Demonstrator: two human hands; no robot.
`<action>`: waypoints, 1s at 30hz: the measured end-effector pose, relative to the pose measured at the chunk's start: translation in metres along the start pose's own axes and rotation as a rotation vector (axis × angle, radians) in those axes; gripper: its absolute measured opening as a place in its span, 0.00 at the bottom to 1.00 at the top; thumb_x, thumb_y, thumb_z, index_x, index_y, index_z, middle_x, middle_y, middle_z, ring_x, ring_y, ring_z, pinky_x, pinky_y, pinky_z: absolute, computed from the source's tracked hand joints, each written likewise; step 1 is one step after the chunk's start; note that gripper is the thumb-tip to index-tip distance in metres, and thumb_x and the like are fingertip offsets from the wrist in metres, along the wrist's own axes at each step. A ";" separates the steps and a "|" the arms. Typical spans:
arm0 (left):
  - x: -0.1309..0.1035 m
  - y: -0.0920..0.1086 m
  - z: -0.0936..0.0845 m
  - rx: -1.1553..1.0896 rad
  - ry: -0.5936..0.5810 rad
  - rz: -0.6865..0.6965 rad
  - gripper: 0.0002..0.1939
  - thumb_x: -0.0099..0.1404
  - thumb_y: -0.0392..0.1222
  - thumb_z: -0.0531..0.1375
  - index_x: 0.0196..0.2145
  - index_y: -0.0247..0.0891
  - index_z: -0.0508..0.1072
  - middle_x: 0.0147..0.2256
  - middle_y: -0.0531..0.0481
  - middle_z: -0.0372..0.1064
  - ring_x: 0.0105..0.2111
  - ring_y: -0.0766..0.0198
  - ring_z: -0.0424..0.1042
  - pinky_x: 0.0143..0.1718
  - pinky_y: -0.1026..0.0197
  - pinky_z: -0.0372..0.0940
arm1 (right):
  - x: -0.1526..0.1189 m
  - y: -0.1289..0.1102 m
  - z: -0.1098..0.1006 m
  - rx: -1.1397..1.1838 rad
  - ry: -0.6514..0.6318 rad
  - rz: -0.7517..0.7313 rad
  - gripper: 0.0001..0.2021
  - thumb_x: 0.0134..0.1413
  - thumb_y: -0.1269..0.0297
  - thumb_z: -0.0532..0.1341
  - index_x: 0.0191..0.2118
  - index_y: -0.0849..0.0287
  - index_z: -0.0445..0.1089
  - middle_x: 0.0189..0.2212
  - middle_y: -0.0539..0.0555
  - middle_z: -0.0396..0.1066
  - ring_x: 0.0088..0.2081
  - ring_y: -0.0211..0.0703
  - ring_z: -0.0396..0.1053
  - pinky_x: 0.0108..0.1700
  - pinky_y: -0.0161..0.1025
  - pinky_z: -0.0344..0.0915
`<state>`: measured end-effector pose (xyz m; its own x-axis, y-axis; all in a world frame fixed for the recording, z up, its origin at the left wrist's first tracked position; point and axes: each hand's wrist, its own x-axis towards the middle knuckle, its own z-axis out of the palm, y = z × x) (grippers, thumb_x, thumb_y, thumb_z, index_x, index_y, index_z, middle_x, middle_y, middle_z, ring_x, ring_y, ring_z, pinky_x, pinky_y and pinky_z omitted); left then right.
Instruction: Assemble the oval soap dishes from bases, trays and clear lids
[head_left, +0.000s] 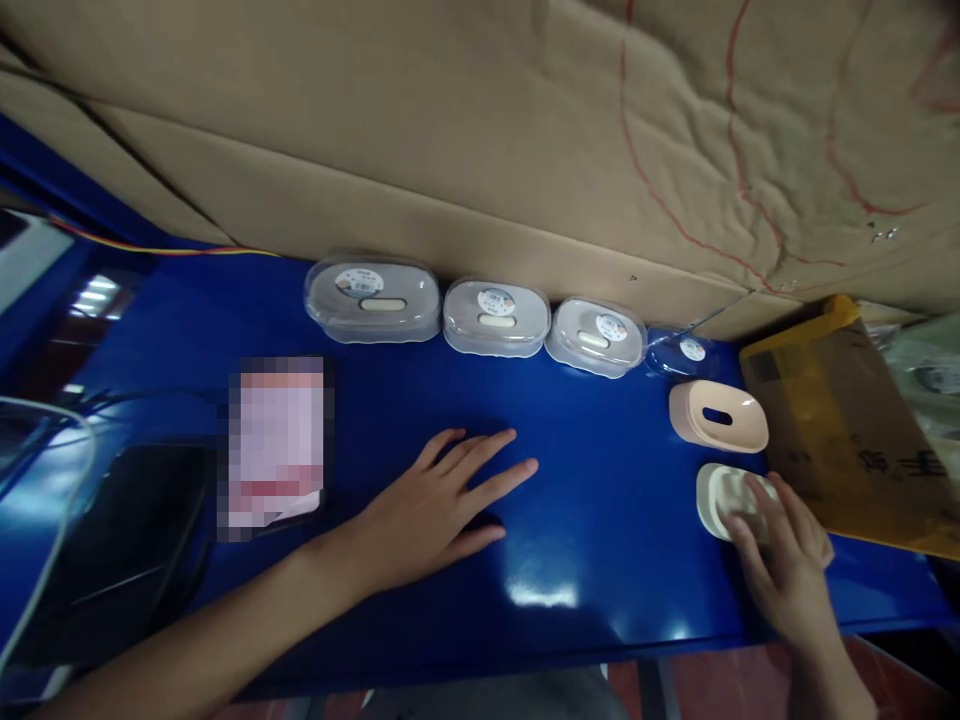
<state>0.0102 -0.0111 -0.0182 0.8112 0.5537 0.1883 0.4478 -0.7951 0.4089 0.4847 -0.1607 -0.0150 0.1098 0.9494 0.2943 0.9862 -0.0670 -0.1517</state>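
My left hand [427,515] lies over the blue table with its fingers spread, holding nothing. At the right, my right hand [795,560] has its thumb and fingers on a cream oval dish [711,492], partly hiding it. Just behind that dish sits a peach oval soap dish [684,425] with a slot in its middle. Beyond it lies a clear plastic lid [664,355] with a round label. Three grey oval soap dishes stand in a row along the back under clear labelled covers: a left one [337,318], a middle one [461,330] and a right one [566,350].
A cardboard box [840,430] with yellow tape stands at the right edge. To the left are a phone [277,430] with a blurred screen, a black flat object [112,540] and cables. A cardboard wall [450,130] rises behind the blue table [570,510].
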 end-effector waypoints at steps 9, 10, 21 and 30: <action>0.000 0.002 -0.001 -0.023 -0.019 0.006 0.37 0.81 0.54 0.60 0.79 0.46 0.53 0.75 0.31 0.58 0.72 0.37 0.64 0.69 0.30 0.60 | 0.013 -0.124 0.028 0.004 -0.109 -0.113 0.29 0.76 0.53 0.57 0.77 0.42 0.59 0.74 0.65 0.62 0.70 0.78 0.63 0.60 0.78 0.63; 0.000 0.002 -0.001 -0.024 -0.019 0.008 0.38 0.80 0.56 0.60 0.79 0.46 0.52 0.75 0.30 0.57 0.72 0.37 0.63 0.69 0.29 0.59 | 0.015 -0.146 0.028 0.029 -0.159 -0.145 0.30 0.75 0.53 0.58 0.78 0.43 0.57 0.75 0.65 0.61 0.70 0.76 0.63 0.60 0.75 0.64; 0.002 0.007 -0.004 -0.071 -0.012 0.003 0.30 0.74 0.44 0.64 0.70 0.39 0.64 0.70 0.32 0.65 0.70 0.40 0.65 0.73 0.31 0.52 | 0.092 -0.140 -0.007 0.183 -0.265 -0.388 0.33 0.78 0.56 0.57 0.81 0.43 0.48 0.80 0.60 0.53 0.78 0.60 0.57 0.74 0.64 0.61; 0.004 0.003 -0.008 -0.033 -0.048 0.030 0.31 0.72 0.55 0.70 0.66 0.43 0.69 0.69 0.32 0.66 0.66 0.37 0.68 0.68 0.28 0.57 | 0.103 -0.009 0.001 -0.145 -0.244 -0.176 0.37 0.74 0.52 0.58 0.81 0.51 0.48 0.72 0.71 0.65 0.70 0.80 0.67 0.62 0.75 0.70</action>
<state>0.0118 -0.0086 -0.0090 0.8415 0.5167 0.1580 0.4112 -0.8022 0.4329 0.4871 -0.0624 0.0159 -0.0796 0.9946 0.0672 0.9967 0.0782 0.0228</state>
